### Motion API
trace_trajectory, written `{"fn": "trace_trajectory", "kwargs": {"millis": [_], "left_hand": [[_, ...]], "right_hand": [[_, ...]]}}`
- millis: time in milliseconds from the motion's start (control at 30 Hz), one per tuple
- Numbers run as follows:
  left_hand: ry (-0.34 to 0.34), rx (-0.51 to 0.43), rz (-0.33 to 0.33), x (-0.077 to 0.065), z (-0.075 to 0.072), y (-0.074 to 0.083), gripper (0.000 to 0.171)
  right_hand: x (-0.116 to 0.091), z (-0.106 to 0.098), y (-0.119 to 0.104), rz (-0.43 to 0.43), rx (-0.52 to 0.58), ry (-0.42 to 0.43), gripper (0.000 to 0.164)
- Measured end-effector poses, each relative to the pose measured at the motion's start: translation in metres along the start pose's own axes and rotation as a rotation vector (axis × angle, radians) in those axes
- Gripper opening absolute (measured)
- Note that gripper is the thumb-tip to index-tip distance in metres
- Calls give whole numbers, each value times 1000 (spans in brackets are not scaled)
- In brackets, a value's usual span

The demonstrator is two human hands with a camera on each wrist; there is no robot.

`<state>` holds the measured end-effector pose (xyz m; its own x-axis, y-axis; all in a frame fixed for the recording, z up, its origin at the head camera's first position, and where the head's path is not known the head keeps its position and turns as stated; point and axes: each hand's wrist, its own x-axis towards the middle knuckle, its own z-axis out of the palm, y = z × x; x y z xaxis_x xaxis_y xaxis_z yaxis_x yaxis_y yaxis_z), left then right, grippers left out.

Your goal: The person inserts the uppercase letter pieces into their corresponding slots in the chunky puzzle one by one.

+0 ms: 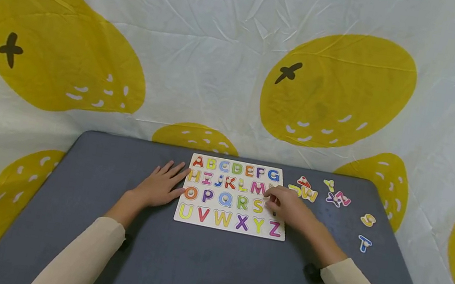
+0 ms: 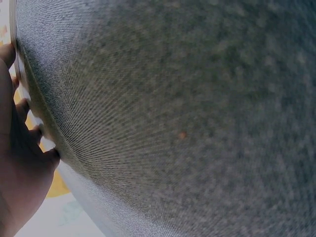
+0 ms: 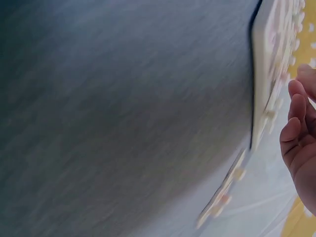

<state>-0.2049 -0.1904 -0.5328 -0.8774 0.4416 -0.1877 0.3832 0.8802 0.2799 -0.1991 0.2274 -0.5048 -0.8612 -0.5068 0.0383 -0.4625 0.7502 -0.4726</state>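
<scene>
A white alphabet puzzle board [image 1: 235,229] lies on the dark table, its colored letters in several rows. Some letters, such as the blue Q [image 1: 225,199], carry small knobs. My left hand [image 1: 160,185] rests flat and spread at the board's left edge, fingertips and thumb by the H and O. Over the right part of the board is my right hand [image 1: 291,207], its fingers loosely bent beside the pink M [image 1: 258,188] and above the S [image 1: 258,206]. No piece shows in those fingers [image 3: 295,89]. That hand covers part of the right-hand letters.
Loose letter pieces lie right of the board: a blue T [image 1: 364,243], a yellow-orange piece [image 1: 368,220], a pink piece [image 1: 342,198], a yellow-green piece [image 1: 329,184] and a red one [image 1: 304,181]. Behind the table [image 1: 206,269] hangs a white cloth [image 1: 203,72] with yellow fruit prints.
</scene>
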Motion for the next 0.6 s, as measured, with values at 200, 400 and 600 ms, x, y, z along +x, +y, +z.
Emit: {"fn": "trace_trajectory", "kwargs": {"millis": [200, 400, 600], "left_hand": [[-5, -9, 0, 0, 0, 0, 71], [-4, -10, -3, 0, -1, 1, 71], [-5, -15, -2, 0, -3, 2, 70]], "right_hand": [[-19, -8, 27, 43, -9, 66, 16], [-40, -20, 56, 77, -48, 123, 19], [-65, -39, 78, 117, -77, 181, 18]]}}
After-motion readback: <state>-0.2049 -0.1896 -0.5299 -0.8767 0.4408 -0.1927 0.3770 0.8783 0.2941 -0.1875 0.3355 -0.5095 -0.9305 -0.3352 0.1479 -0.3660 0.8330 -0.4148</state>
